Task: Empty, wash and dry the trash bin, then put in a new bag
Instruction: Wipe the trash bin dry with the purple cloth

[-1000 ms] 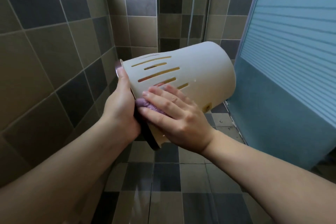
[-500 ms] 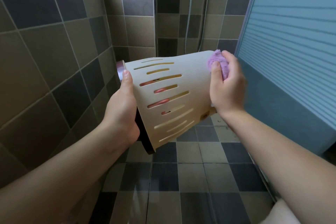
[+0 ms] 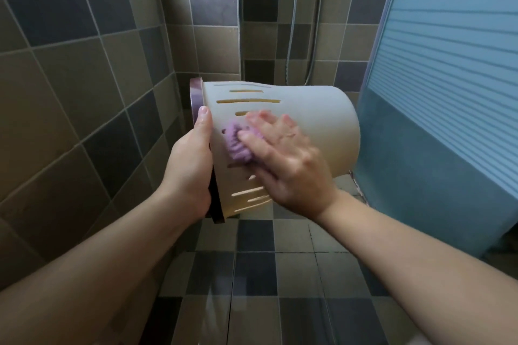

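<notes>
Holding cream trash bin point(image 3: 316, 117) on its side in mid-air above checkered tile floor point(image 3: 252, 274), open end pointing left, closed base pointing right toward frosted blue glass door point(image 3: 448, 64). Gripping bin's dark maroon rim point(image 3: 196, 98) with left hand point(image 3: 190, 165), thumb lying flat along the slotted wall near the rim, other fingers hidden behind the rim. Pressing purple cloth point(image 3: 236, 145) against bin's outer wall with right hand point(image 3: 283, 159), fingers spread and mostly straight over the cloth and the slotted section; right hand blurred, so finer finger detail not readable. Cloth bunched, sitting just beside the left thumb, touching the bin wall between rows of long narrow slots point(image 3: 246, 101). Slots showing yellowish inside. Both forearms bare, reaching in from the bottom of the view. Brown and dark grey tiled wall point(image 3: 70, 78) standing close on the left, shower hose point(image 3: 291, 22) hanging on back wall behind the bin.
</notes>
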